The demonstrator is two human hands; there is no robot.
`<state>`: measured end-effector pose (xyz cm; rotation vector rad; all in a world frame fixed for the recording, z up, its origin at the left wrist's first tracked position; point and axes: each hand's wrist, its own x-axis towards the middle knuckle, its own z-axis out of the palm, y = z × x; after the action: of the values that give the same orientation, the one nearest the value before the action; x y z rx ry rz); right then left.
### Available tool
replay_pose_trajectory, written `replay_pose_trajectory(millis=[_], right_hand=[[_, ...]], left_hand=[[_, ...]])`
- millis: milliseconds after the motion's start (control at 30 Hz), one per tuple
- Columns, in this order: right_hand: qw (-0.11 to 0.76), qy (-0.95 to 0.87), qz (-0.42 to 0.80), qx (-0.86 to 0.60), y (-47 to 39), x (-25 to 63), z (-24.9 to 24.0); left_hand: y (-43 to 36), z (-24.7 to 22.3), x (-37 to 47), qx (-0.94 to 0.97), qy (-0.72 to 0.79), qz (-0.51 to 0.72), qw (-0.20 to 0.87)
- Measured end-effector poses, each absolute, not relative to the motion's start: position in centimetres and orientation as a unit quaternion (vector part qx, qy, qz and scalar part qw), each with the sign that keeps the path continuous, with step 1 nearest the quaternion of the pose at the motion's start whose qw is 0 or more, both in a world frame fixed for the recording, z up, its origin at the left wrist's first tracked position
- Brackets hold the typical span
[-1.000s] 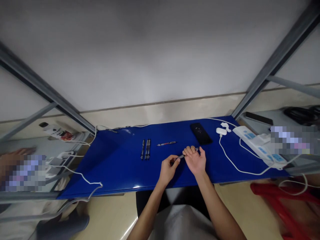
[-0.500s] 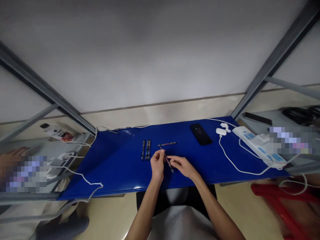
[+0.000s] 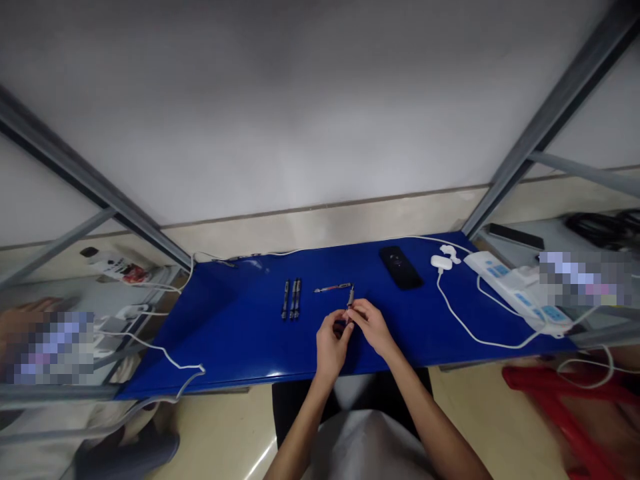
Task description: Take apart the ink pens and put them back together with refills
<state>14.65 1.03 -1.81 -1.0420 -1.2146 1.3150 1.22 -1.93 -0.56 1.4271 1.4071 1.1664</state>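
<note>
My left hand (image 3: 332, 347) and my right hand (image 3: 371, 328) meet near the front middle of the blue table, fingers closed round a pen (image 3: 351, 295). One end of it sticks up beyond my fingertips, while its lower part is hidden by them. Just past my hands, a slim pen or pen part (image 3: 332, 288) with a reddish middle lies crosswise on the table. To the left, three dark pens lie lengthwise: one pen (image 3: 285, 299) stands slightly apart from a close pair of pens (image 3: 295, 299).
A black phone (image 3: 400, 267) lies right of my hands. Beyond it are a white earbud case (image 3: 441, 263) on a cable and a white power strip (image 3: 520, 293). A bottle (image 3: 115, 265) stands on the left neighbouring table, where another person's hand (image 3: 30, 313) shows. Metal posts flank the blue table (image 3: 225, 340).
Both hands have moved a little to the right. The pen in them has turned from slanting down toward me to pointing away, with my right fingers now on its upper part.
</note>
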Motion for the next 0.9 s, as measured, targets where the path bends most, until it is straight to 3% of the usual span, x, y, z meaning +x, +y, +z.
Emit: replay_pose_trajectory(millis=[233,467,900], right_hand=[[0.515,-0.500,0.552,-0.425,0.9,14.4,-2.1],[0.501,-0.527,0.518,-0.451,0.9,14.5,-2.1],[0.486,-0.545,0.505,-0.461,0.8,14.5,-1.7]], left_hand=[[-1.1,-0.4,-1.1,0.644,0.596,0.400,0.265],[0.5,-0.4,-5.7,0.628,0.703,0.333,0.018],[2.3,-1.3,-6.0,0.614,0.745,0.244,-0.093]])
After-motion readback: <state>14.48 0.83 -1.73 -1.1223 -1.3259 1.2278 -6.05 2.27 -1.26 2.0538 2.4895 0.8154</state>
